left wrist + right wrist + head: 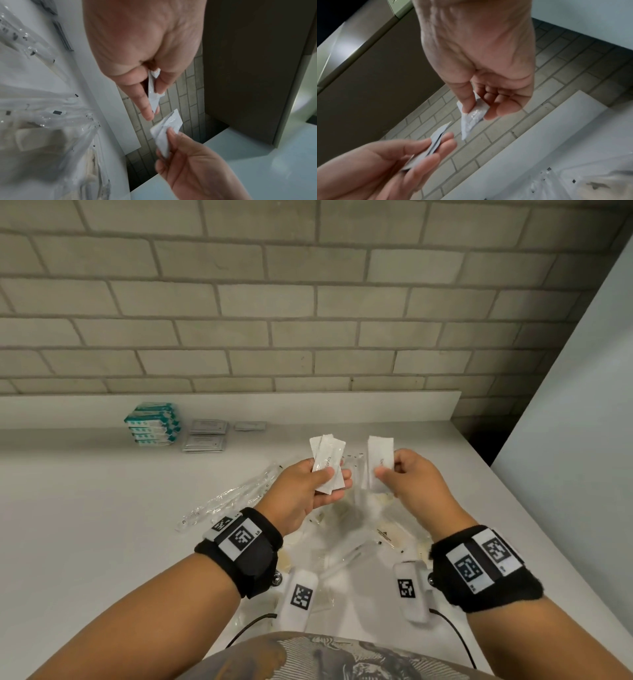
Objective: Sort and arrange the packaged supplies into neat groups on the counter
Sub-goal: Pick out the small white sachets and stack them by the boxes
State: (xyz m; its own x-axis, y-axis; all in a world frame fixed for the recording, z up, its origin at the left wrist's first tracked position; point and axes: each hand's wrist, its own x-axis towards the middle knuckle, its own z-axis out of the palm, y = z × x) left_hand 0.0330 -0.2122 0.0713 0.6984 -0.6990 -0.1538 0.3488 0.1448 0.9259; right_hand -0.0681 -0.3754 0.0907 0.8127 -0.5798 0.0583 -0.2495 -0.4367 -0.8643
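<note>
Two hands are raised above a white counter (85, 491), each pinching small white sachets. The left hand (305, 491) grips two overlapping sachets (328, 465) between thumb and curled fingers; the right hand (411, 477) pinches another white sachet (379, 455) the same way, just beside the first pair but apart. Beneath the hands lies a loose heap of clear plastic packets (356, 535) (contents pale, hard to make out). Near the back wall sit a stack of teal boxes (152, 424), two piles of flat grey packets (205, 434) beside it, and one small grey packet (250, 425).
</note>
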